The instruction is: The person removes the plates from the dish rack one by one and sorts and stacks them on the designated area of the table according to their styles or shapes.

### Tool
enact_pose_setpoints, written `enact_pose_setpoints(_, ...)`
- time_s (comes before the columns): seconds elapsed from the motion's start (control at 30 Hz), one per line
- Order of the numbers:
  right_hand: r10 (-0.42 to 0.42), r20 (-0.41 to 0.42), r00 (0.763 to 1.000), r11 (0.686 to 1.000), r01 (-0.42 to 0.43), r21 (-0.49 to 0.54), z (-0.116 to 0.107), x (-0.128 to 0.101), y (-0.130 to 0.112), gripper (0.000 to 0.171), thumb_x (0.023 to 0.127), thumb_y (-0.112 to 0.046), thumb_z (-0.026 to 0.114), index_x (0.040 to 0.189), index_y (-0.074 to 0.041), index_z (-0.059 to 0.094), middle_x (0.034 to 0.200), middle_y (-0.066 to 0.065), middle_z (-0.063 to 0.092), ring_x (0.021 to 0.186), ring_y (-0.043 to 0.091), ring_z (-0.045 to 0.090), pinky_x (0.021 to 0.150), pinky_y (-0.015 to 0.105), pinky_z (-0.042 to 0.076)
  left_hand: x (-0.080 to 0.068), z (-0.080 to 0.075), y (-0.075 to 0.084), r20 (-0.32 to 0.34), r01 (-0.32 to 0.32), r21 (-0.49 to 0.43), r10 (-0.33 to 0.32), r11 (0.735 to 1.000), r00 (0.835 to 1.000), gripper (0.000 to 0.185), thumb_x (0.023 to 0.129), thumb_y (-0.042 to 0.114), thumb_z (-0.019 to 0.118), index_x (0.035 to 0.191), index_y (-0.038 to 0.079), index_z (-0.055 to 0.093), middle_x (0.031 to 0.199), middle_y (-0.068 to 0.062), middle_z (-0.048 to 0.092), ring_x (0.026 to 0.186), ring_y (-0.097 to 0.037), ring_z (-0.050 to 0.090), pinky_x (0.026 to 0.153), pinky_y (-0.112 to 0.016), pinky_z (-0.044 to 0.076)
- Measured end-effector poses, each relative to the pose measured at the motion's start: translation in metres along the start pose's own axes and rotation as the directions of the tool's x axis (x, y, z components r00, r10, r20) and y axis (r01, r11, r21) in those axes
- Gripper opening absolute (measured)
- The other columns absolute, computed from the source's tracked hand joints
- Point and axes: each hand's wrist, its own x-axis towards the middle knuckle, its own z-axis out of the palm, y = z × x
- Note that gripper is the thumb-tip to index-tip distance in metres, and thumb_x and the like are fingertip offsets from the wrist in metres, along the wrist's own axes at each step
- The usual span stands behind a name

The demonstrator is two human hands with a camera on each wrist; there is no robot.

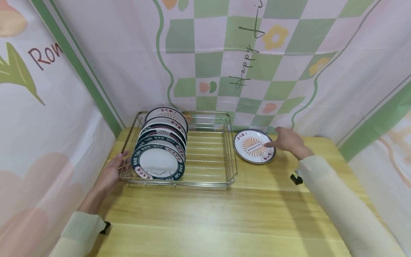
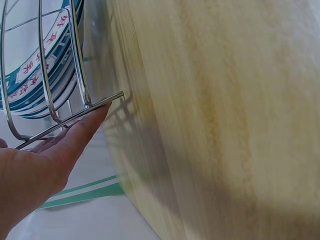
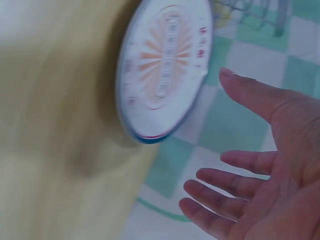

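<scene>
A metal wire dish rack (image 1: 205, 184) stands on the wooden table, with several round plates (image 1: 158, 162) upright in a row in its left part. My left hand (image 1: 110, 171) is at the rack's left side. In the left wrist view, the fingers of that hand (image 2: 55, 160) lie extended along the lower rail, touching it. Right of the rack lies one white plate (image 1: 253, 147) with an orange sunburst and red characters. My right hand (image 1: 289, 141) is at its right edge, the thumb overlapping the rim in the head view. In the right wrist view, its fingers (image 3: 215, 200) are spread apart, holding nothing.
The light wooden table (image 1: 199, 217) extends in front of the rack. A checked green and white cloth (image 1: 237, 64) hangs close behind the rack and the single plate. Printed cloth (image 1: 41, 135) also walls off the left and right sides.
</scene>
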Motion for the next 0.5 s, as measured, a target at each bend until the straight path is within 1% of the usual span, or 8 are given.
enact_pose_setpoints(0.1, -0.030, 0.005, 1.000, 0.999, 0.030, -0.014, -0.015, -0.004, -0.014, 0.096, 0.086, -0.045, 0.087, 0.149, 0.014, 0.044, 0.145, 0.040, 0.051, 0.126, 0.060, 0.054, 0.101, 0.070, 0.051, 0.000, 0.000, 0.001, 0.000, -0.004, 0.004, 0.004, 1.000, 1.000, 0.071, 0.114, 0.053, 0.011, 0.171, 0.009, 0.007, 0.171, -0.032, 0.019, 0.155, -0.053, 0.025, 0.126, -0.066, 0.027)
enact_pose_setpoints(0.2, -0.049, 0.013, 0.999, 0.998, 0.049, -0.029, -0.029, -0.008, -0.029, 0.094, 0.084, -0.042, 0.089, 0.147, 0.014, 0.047, 0.146, 0.039, 0.051, 0.127, 0.059, 0.054, 0.104, 0.070, 0.049, -0.001, 0.000, 0.001, 0.004, -0.003, 0.011, 0.003, 1.000, 1.000, 0.071, 0.114, 0.052, 0.010, 0.171, 0.010, 0.006, 0.171, -0.033, 0.018, 0.154, -0.054, 0.024, 0.125, -0.066, 0.027)
enact_pose_setpoints(0.3, -0.067, 0.008, 0.998, 0.996, 0.067, -0.051, -0.041, -0.012, -0.046, 0.090, 0.082, -0.038, 0.091, 0.144, 0.013, 0.052, 0.143, 0.039, 0.055, 0.124, 0.057, 0.057, 0.101, 0.068, 0.052, -0.001, 0.000, 0.000, 0.006, 0.001, 0.035, -0.001, 0.999, 1.000, 0.071, 0.114, 0.052, 0.009, 0.171, 0.010, 0.005, 0.171, -0.033, 0.018, 0.154, -0.054, 0.024, 0.124, -0.068, 0.027)
enact_pose_setpoints(0.37, -0.077, -0.003, 0.997, 0.995, 0.077, -0.063, -0.049, -0.016, -0.059, 0.086, 0.081, -0.036, 0.092, 0.142, 0.012, 0.054, 0.142, 0.038, 0.056, 0.122, 0.057, 0.058, 0.097, 0.067, 0.054, -0.001, -0.001, -0.001, 0.008, 0.005, 0.045, -0.005, 0.999, 1.000, 0.071, 0.114, 0.053, 0.008, 0.171, 0.010, 0.004, 0.171, -0.032, 0.017, 0.154, -0.055, 0.024, 0.124, -0.068, 0.027)
enact_pose_setpoints(0.5, -0.114, -0.021, 0.993, 0.990, 0.112, -0.081, -0.066, -0.025, -0.089, 0.082, 0.082, -0.032, 0.092, 0.142, 0.010, 0.056, 0.142, 0.035, 0.056, 0.118, 0.054, 0.060, 0.091, 0.065, 0.057, 0.000, -0.001, -0.002, 0.010, 0.003, 0.052, -0.004, 0.999, 1.000, 0.071, 0.114, 0.053, 0.007, 0.171, 0.011, 0.005, 0.171, -0.032, 0.017, 0.154, -0.055, 0.025, 0.124, -0.069, 0.027)
